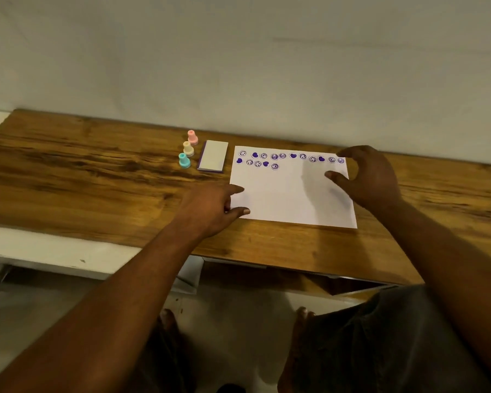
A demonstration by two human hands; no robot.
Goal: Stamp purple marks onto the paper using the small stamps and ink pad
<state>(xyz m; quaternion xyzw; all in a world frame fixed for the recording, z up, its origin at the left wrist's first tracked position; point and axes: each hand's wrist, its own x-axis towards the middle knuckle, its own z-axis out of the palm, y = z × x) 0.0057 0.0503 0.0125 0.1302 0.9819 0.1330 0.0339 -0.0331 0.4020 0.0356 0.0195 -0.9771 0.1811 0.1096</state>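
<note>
A white sheet of paper (pixel 284 197) lies on the wooden table (pixel 82 180), with two rows of purple smiley and heart marks along its far edge. Left of it sits the ink pad (pixel 213 155), lid closed, white top with a purple rim. Three small stamps stand upright left of the pad: pink (pixel 192 137), yellow (pixel 188 148) and teal (pixel 184 160). My left hand (pixel 213 207) rests at the paper's near left edge, fingers apart, holding nothing. My right hand (pixel 369 177) hovers over the paper's far right corner, fingers spread and empty.
A plain wall runs right behind the table's far edge. A white ledge (pixel 40 251) runs along the table's left front edge. The floor and my feet show below the table's front edge.
</note>
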